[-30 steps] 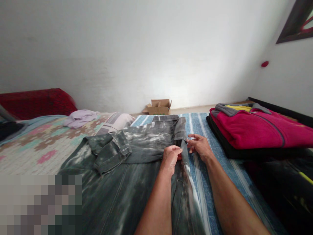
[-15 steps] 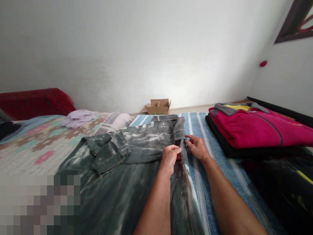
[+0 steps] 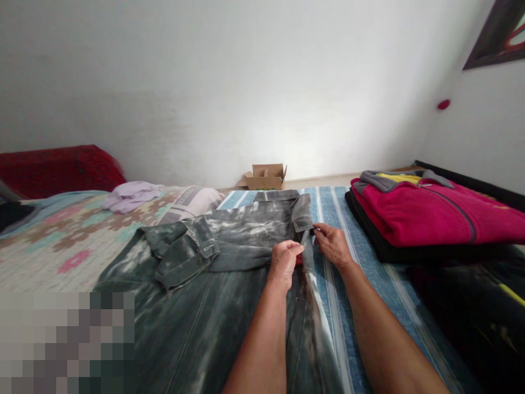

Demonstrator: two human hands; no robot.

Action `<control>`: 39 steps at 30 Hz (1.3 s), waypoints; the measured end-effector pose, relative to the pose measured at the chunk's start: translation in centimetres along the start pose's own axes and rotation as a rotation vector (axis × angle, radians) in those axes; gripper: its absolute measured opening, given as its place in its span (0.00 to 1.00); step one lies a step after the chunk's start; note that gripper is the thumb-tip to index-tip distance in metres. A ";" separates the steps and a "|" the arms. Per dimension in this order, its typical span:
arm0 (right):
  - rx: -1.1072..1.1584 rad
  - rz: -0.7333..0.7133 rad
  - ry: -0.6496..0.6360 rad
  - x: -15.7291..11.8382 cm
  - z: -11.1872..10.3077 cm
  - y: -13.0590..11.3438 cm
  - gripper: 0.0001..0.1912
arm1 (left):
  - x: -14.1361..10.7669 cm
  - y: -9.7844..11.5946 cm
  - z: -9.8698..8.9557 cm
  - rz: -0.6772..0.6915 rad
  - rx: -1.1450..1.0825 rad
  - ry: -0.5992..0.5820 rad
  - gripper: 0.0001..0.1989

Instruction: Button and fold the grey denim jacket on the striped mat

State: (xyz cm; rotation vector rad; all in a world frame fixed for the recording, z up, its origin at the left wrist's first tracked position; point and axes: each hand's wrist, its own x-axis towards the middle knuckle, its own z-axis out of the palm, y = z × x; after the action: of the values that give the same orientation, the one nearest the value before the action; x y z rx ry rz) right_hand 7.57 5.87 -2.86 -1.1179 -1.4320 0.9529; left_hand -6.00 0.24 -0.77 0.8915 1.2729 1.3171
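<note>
- Spreading the gray mottled denim jacket (image 3: 241, 295) below and to the left of the hands, over the blue striped cloth (image 3: 353, 295), and reaching past both hands toward the far side.
- Pinching the jacket between thumb and fingers of the left hand (image 3: 284, 262), along its right-hand edge, with a bit of red showing just by the fingertips.
- Touching the same edge slightly farther out with thumb and fingers of the right hand (image 3: 333, 246), bent and close together; not showing clearly whether gripping any fabric.
- Showing a folded gray cuff (image 3: 302, 219) just beyond the left hand, and a buttoned cuff (image 3: 205, 253) to the left of the hands, lying on the jacket.
- Stacking a folded pink fleece (image 3: 414, 216) with gray collar and yellow inside on black fabric (image 3: 388, 253), to the right of the hands.
- Lying nearer than that stack, at right, with a dark garment (image 3: 463, 312) showing a yellow strip.
- Covering the area left of the hands with a flowered blanket (image 3: 45, 262), and bearing a crumpled lilac cloth (image 3: 132, 197).
- Standing an open cardboard box (image 3: 267, 178) beyond the hands, near the white wall (image 3: 229, 82).
- Rising at far left with a red patterned surface (image 3: 61, 171).
</note>
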 end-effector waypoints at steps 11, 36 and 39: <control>0.144 0.073 0.026 0.3 0.3 0.1 0.17 | 0.2 -0.2 -0.1 0.024 0.015 0.000 0.06; 0.338 0.170 0.081 0.4 0.4 -0.6 0.11 | 0.0 0.0 0.2 0.019 0.011 -0.009 0.06; 0.357 0.205 0.089 0.5 0.4 -0.7 0.09 | 0.0 0.0 0.2 0.018 0.021 -0.010 0.06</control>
State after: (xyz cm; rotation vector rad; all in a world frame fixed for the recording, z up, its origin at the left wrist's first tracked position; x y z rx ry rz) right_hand 7.02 6.15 -2.18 -1.0356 -1.0372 1.2325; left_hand -5.83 0.31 -0.77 0.9243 1.2758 1.3143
